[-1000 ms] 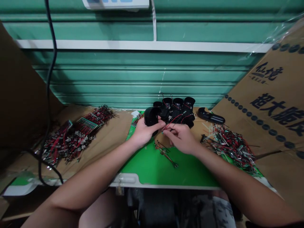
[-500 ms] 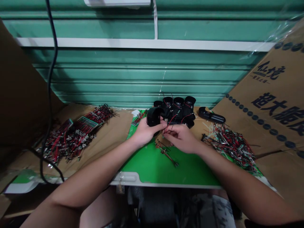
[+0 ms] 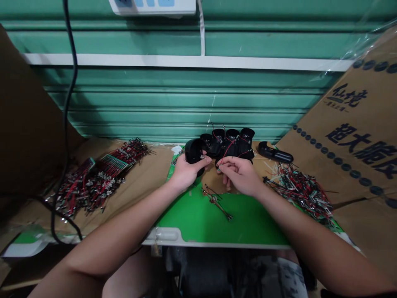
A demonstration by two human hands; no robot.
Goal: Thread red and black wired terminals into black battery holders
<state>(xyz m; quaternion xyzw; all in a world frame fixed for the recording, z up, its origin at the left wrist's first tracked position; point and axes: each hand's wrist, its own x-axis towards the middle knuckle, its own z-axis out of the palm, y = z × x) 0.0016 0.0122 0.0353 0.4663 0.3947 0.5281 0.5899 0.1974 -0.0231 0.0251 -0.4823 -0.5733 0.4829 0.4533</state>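
Observation:
My left hand [image 3: 186, 170] is closed around a black plastic housing [image 3: 193, 151] with a rounded, cup-like end. Just to the right, my right hand [image 3: 238, 171] pinches a thin red wire [image 3: 228, 146] between thumb and fingertips; a small gap parts the two hands. Behind them stand several black housings [image 3: 233, 140] in a row, with red wires at their tops. A small bundle of wired parts [image 3: 218, 203] lies on the green board [image 3: 198, 221] below my hands.
Piles of red and black wired parts lie at the left [image 3: 99, 178] and right [image 3: 305, 194]. One black housing [image 3: 275, 152] rests at the back right. A black cable [image 3: 66, 103] hangs at the left. Cardboard panels flank both sides, and a green slatted wall [image 3: 173, 99] stands behind.
My hands have moved apart: the left one shifted slightly left, tilting the housing so its round opening shows more. The right one moved slightly right with the wire.

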